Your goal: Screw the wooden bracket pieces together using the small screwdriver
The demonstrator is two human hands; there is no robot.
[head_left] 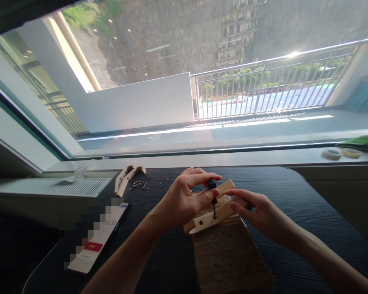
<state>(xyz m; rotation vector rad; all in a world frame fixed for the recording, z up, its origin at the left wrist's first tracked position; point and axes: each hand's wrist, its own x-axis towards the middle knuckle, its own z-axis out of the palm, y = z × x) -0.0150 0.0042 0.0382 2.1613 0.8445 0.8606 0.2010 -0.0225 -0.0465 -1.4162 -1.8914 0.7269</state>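
My left hand point(184, 198) pinches the black handle of a small screwdriver point(213, 195) that stands upright, its tip down on a light wooden piece point(210, 218). My right hand point(256, 212) is closed on the right end of that piece, steadying it. The piece lies across the far end of a brown wooden board point(230, 257) on the dark table point(309, 204).
Two more curved wooden pieces point(127, 177) and several loose screws point(139, 185) lie at the table's far left. A phone point(99, 237) with a lit screen rests on the left. Tape rolls point(342, 153) sit on the windowsill beneath a large window.
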